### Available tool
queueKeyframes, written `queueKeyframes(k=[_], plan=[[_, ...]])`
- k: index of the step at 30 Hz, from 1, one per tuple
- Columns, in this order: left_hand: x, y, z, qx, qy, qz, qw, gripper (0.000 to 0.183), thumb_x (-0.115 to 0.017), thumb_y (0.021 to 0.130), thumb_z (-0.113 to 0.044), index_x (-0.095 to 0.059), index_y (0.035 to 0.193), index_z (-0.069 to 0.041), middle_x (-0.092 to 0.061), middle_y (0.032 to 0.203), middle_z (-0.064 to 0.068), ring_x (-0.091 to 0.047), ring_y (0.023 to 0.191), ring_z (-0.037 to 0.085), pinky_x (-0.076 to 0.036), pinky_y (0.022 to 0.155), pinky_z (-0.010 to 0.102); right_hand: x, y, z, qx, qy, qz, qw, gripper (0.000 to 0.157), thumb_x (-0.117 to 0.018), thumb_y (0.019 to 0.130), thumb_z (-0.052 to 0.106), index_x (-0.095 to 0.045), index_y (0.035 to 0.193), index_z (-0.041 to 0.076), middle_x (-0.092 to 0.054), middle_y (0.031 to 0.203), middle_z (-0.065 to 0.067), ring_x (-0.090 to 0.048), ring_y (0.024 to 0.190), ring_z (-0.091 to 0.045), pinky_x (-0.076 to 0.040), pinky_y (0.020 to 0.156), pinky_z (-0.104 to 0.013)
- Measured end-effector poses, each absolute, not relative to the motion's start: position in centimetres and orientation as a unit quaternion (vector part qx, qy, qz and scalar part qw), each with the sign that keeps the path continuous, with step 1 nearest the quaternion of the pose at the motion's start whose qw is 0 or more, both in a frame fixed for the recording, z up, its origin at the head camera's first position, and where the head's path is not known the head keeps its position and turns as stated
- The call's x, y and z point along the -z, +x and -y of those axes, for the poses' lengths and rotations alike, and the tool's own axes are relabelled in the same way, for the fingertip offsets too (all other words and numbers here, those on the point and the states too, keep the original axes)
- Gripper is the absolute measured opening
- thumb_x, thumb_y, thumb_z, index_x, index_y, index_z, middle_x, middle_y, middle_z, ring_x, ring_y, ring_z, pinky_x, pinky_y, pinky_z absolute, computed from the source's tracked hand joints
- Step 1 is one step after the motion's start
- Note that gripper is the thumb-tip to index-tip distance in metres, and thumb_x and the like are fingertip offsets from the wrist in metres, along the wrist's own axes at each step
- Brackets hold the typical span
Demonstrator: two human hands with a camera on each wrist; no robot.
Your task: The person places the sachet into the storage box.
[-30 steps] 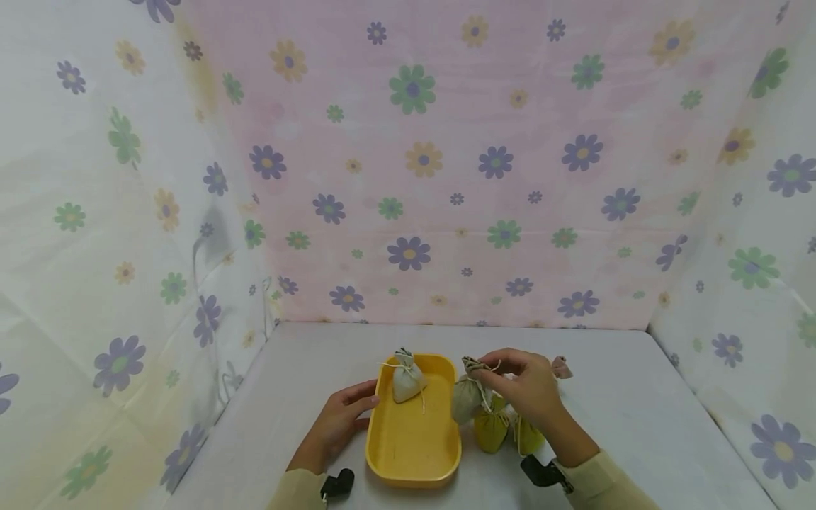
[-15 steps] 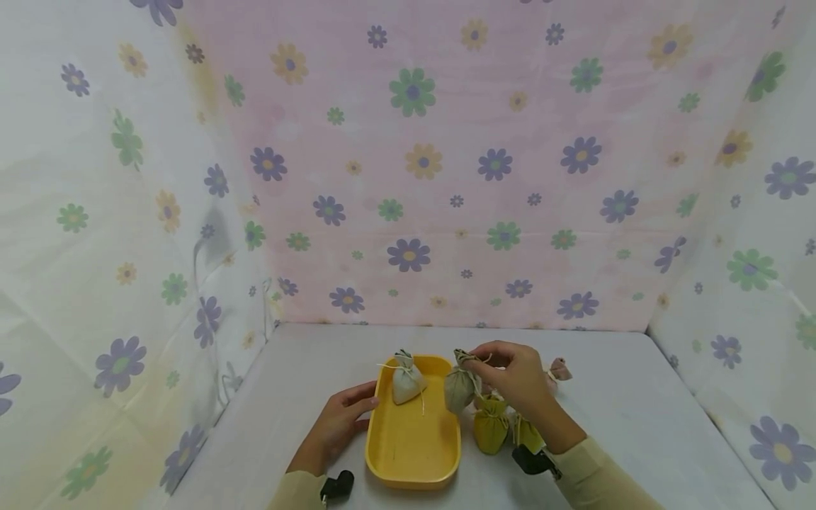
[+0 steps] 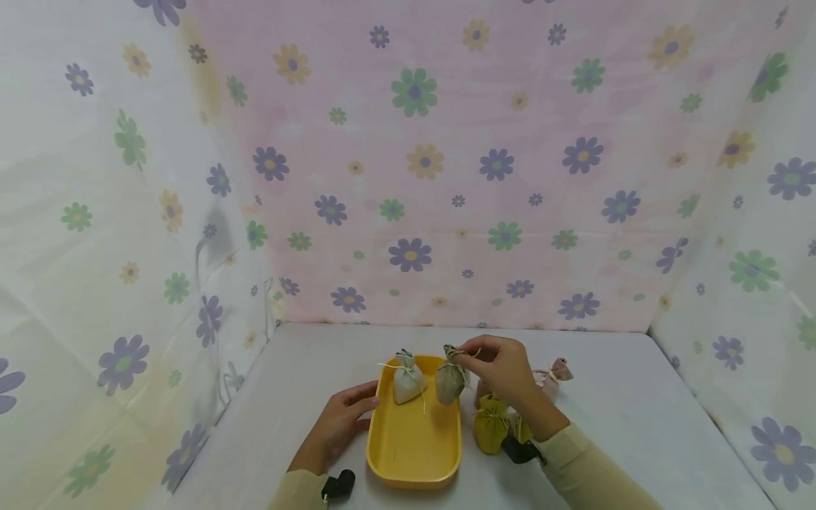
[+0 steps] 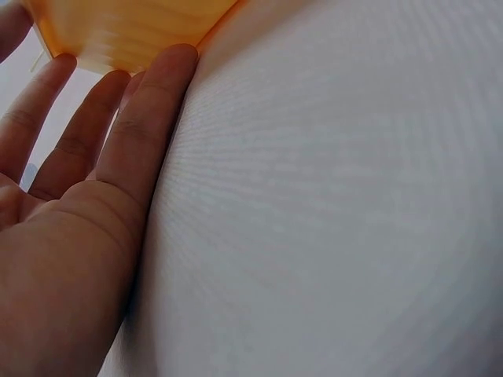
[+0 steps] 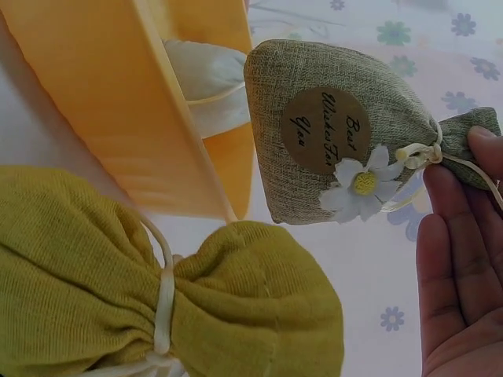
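Note:
My right hand [image 3: 500, 368] pinches the gathered neck of a grey-green drawstring sachet [image 3: 450, 383], which hangs over the right rim of the yellow tray [image 3: 413, 453]. In the right wrist view that sachet [image 5: 314, 129] shows a round "Best Wishes For You" label and a white cloth daisy. A pale sachet [image 3: 408, 382] with a light cord lies in the tray's far left part. At the tray's left side, my left hand [image 3: 341, 425] touches the wall with fairly straight fingers. The left wrist view has those fingertips against the yellow tray [image 4: 126, 31].
Two mustard-yellow sachets stand right of the tray, the nearer-left one [image 3: 491, 425] in plain sight, the other [image 3: 521, 428] partly behind my right wrist. A pink sachet [image 3: 553, 379] lies behind that hand. Flower-printed cloth [image 3: 414, 212] walls off the white table's back and sides.
My right hand has carried the grey-green sachet left and slightly up, from beside the tray to over its right rim. The left hand and tray stay put.

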State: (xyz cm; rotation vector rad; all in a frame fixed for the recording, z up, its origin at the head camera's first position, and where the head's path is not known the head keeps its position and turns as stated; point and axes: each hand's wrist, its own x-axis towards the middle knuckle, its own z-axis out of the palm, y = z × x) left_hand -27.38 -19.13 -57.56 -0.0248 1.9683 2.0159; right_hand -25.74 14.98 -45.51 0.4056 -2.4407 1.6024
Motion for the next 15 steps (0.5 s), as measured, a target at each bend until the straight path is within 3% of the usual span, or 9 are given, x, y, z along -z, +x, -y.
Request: queueKeyframes(k=[9,15], plan=[[57.5,-27.5,19.2,-0.707,0.000,-0.689,0.160,0.059,-0.076,0.095,-0.033,-0.058,0.148,-0.012,-0.054,0.155,0.011,-0.063,0.129,0.024,-0.061,0.096,0.039,46.3,-26.9,-13.9,-0.517,0.148,0.837,0.098,0.008,-0.083,0.089,0.033,-0.079,0.095,0.035,-0.076,0.087,0.012,-0.072,0.074,-0.014,-0.062,0.065,-0.028],[57.4,-27.3,19.1,-0.704,-0.001,-0.692,0.159,0.057,-0.073,0.097,-0.032,-0.057,0.148,-0.012,-0.053,0.155,0.012,-0.062,0.130,0.025,-0.061,0.096,0.039,46.5,-27.3,-13.1,-0.489,0.155,0.851,0.112,0.009,-0.084,0.089,0.027,-0.079,0.096,0.031,-0.075,0.088,0.013,-0.070,0.072,-0.007,-0.060,0.066,-0.025]])
